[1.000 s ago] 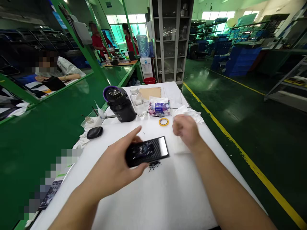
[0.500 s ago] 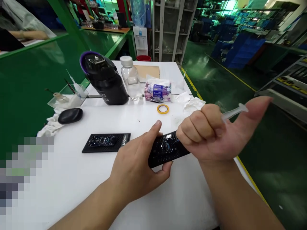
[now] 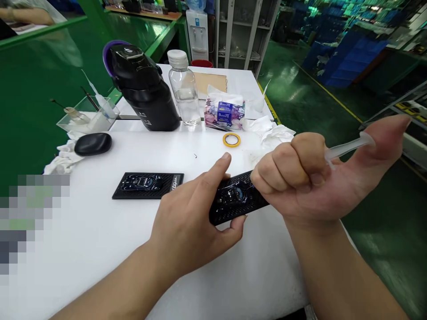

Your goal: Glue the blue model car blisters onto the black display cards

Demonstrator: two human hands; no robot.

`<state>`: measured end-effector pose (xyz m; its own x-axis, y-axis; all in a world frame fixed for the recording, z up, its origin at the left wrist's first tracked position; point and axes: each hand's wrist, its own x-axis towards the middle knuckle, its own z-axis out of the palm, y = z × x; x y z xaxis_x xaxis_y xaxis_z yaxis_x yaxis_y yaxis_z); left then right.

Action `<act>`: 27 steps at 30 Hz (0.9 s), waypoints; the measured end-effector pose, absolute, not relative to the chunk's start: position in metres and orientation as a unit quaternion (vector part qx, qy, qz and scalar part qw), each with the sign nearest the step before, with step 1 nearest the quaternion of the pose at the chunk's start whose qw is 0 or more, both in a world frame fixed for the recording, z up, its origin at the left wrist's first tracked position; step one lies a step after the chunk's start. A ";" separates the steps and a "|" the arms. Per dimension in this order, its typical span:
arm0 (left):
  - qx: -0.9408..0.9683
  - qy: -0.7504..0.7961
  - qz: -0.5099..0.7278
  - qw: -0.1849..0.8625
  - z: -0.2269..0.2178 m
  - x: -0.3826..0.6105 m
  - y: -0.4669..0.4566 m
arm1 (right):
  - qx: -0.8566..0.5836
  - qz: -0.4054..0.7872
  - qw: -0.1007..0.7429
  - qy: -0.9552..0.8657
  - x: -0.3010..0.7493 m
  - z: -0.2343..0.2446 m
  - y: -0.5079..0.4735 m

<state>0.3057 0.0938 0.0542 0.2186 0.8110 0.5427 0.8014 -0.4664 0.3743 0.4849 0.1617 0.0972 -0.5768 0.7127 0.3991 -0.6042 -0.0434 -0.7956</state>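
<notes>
White tabletop under you: your right hand is clenched on a clear syringe, thumb on its plunger, its tip seemingly over the black patterned plate your left hand grips. Left of that plate lies a second plate; beyond it, a tape ring.

glossy green floor, grey shelving behind.

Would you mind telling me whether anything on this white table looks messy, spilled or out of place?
Only the crumpled white tissues lying loose near the yellow tape ring look untidy. No spill shows, and the bottle stands upright.
</notes>
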 end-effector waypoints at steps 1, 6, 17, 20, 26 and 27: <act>0.782 0.513 0.353 0.008 0.054 0.306 0.094 | -0.059 0.717 0.459 -0.521 0.484 0.097 0.161; 0.781 0.512 0.356 0.016 0.053 0.306 0.095 | -0.079 0.711 0.458 -0.527 0.481 0.098 0.159; 0.779 0.515 0.358 0.020 0.051 0.305 0.095 | -0.081 0.711 0.472 -0.514 0.482 0.096 0.159; 0.781 0.512 0.357 0.018 0.051 0.305 0.096 | -0.085 0.711 0.473 -0.513 0.482 0.097 0.158; 0.780 0.513 0.358 0.019 0.051 0.306 0.095 | -0.103 0.731 0.459 -0.494 0.483 0.100 0.156; 0.780 0.514 0.357 0.018 0.051 0.306 0.095 | -0.099 0.734 0.460 -0.489 0.483 0.100 0.156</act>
<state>0.3060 0.0950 0.0509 0.2168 0.8144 0.5383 0.7881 -0.4714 0.3958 0.4829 0.1560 0.0996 -0.5565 0.7729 0.3050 -0.5788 -0.0972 -0.8097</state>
